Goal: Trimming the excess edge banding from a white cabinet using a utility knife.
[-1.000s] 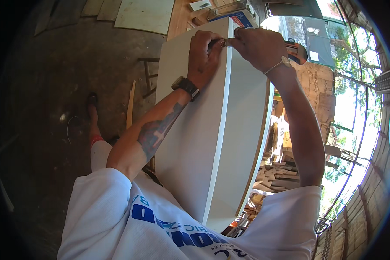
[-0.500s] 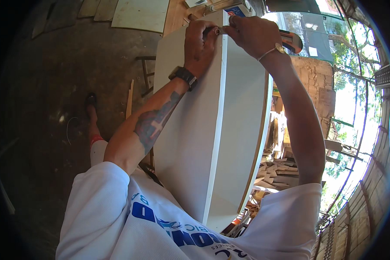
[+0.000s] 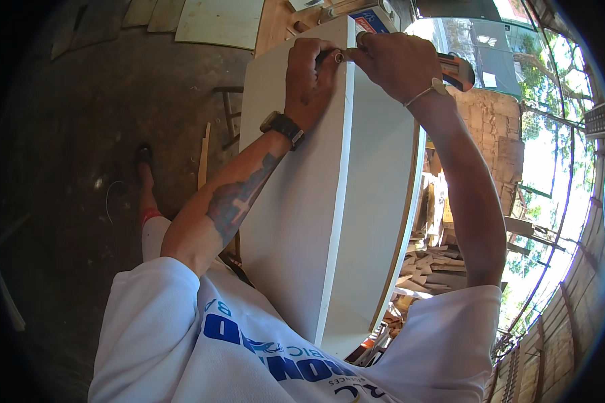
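A long white panelled cabinet [image 3: 289, 195] stretches before me, its pale front edge running up to my hands. My left hand [image 3: 310, 84] rests at the top end, fingers curled round a small dark object with a round ring end [image 3: 339, 58], too small to name. Beside it my right hand [image 3: 393, 70] is closed, thumb reaching to that ring at the edge; what it grips is mostly hidden. An orange and black tool handle [image 3: 456, 70] sticks out past its right side; whether the hand holds it is unclear.
Boards [image 3: 215, 20] lie on the concrete floor [image 3: 94, 121] at the upper left, near a wooden frame [image 3: 228, 107]. Boxes [image 3: 370, 19] are beyond the cabinet's end. Wood offcuts [image 3: 427, 265], a block wall [image 3: 491, 121] and a bright open side with trees are on the right.
Both hands stay together at the cabinet's top corner. They shifted a little up in the picture, then slightly back down, along with the cabinet. Their grip looks much the same.
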The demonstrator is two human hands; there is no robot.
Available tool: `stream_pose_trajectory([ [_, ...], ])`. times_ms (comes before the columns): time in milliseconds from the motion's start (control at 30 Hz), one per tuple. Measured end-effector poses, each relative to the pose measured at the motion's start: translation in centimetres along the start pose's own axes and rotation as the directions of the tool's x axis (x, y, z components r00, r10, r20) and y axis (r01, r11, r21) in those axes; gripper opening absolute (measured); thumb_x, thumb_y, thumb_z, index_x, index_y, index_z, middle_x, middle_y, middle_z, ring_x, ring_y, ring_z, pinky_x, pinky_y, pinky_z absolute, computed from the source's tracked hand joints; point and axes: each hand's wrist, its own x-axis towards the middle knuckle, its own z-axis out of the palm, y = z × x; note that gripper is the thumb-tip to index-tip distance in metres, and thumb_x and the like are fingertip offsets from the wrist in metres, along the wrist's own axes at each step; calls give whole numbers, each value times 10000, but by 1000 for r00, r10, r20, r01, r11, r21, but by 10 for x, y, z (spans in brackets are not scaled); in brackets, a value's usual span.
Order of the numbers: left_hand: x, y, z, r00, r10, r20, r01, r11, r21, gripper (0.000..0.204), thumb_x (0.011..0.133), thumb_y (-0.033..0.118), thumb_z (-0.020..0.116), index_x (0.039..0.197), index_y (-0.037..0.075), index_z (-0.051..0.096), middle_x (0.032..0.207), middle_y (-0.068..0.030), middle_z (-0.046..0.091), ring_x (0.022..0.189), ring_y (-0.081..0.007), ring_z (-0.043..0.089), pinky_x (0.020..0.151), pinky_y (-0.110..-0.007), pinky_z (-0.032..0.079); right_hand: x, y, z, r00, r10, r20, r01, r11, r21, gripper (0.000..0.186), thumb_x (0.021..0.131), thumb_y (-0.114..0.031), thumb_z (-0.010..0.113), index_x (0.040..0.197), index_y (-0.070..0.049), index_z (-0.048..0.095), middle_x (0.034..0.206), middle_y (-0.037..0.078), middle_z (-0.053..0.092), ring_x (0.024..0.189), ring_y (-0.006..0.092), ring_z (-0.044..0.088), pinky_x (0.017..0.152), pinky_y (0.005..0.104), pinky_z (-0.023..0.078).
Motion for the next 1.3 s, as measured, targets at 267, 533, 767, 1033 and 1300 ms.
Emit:
stream_pose_trajectory([
  [267,12,-6,4,1000,-3,-8,3,999,-42,115,905,71,666,1003,33,619,960,-121,579,869,-268,580,771,-373,472,9,4,10,997,30,-78,-33,999,-26,359,943,-482,577,934,-152,719,747,86,710,717,293,707,657,425,557],
  [533,8,-3,1,1000,23,8,-23,1000,6,113,902,64,663,1003,34,623,959,-117,582,885,-273,579,796,-381,471,0,2,3,999,-8,-54,7,1000,-23,346,944,-466,579,900,-156,725,740,87,706,707,281,706,644,417,554],
  [767,0,2,-1,999,-32,13,32,999,-34,113,915,63,653,1018,32,618,971,-115,571,889,-268,576,800,-375,471,-3,-1,7,994,-26,-102,28,1000,14,341,949,-459,577,912,-157,730,741,87,710,703,278,708,644,415,556],
  [1033,8,-3,2,1000,23,12,-23,999,-27,111,923,63,646,1021,31,608,957,-111,554,865,-253,560,790,-367,465,0,3,11,990,-42,-135,33,997,-66,344,951,-465,574,932,-156,725,726,83,701,698,278,705,632,411,556],
  [1300,7,-5,2,1000,13,27,-14,1000,5,103,913,49,645,1007,31,606,970,-113,556,867,-262,559,792,-373,461,-1,5,13,984,-81,-157,78,997,-23,344,958,-448,564,883,-148,716,729,82,699,696,278,698,632,410,552],
])
